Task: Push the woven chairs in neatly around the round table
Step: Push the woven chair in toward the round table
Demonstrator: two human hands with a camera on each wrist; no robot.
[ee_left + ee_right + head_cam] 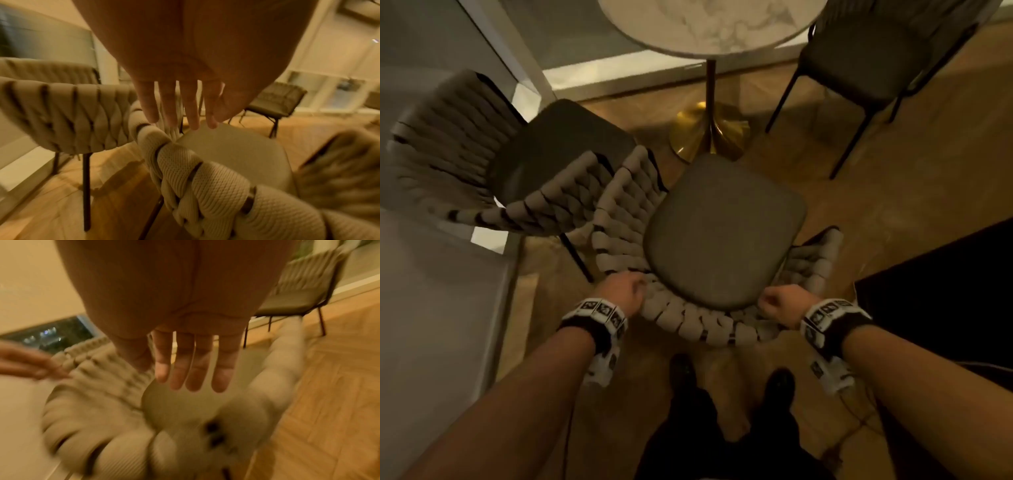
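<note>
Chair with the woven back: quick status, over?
Left hand and right hand open at beige woven chair back. Seat short of round marble table. Second woven chair crowds its left side.

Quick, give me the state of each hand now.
Left hand: open, fingers straight, above the beige woven-rope chair back, gripping nothing.
Right hand: open, fingers straight, over the same chair's grey seat cushion, holding nothing.

From my remote seat I can read no text, brand or number anywhere; the wristbands (599,317) carry only black-and-white square marker patterns, too blurred for me to make out any characters.
</note>
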